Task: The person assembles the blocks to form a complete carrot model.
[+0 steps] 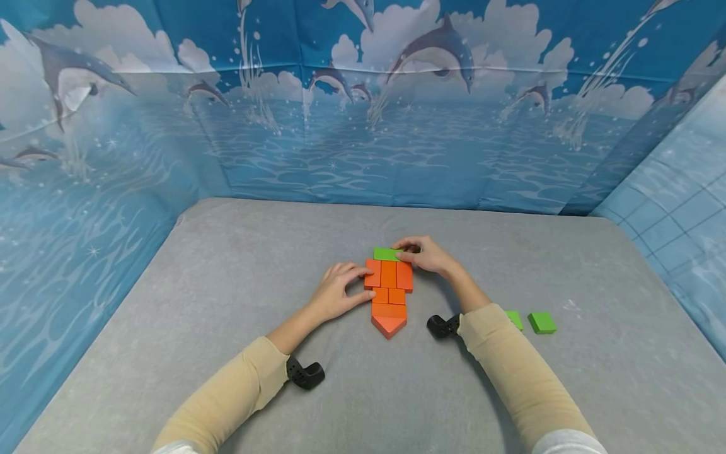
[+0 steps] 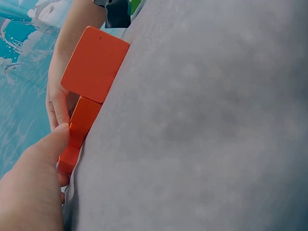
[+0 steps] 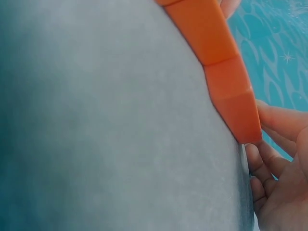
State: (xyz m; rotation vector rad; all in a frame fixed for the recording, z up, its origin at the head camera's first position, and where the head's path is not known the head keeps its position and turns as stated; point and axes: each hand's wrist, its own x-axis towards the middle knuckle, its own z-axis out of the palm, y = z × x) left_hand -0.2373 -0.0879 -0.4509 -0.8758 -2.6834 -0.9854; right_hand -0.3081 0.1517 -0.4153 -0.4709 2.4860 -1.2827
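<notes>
Wooden blocks lie edge to edge on the grey cloth in the head view. Three tall orange blocks (image 1: 388, 275) stand side by side. Below them are two small orange blocks, a flat orange strip (image 1: 388, 310) and a pointed orange-red block (image 1: 388, 325). At the far end sits a green block (image 1: 384, 254), its right end pinched between thumb and fingers of my right hand (image 1: 426, 255). My left hand (image 1: 336, 293) rests against the left side of the orange blocks, thumb and fingers spread. The left wrist view shows that thumb (image 2: 50, 147) touching the row.
Two more green blocks lie to the right: a square one (image 1: 542, 323) and another (image 1: 515, 319) partly hidden by the right sleeve. Black wrist devices (image 1: 306, 374) stick out from both cuffs. A dolphin-print curtain (image 1: 351, 157) borders the grey surface.
</notes>
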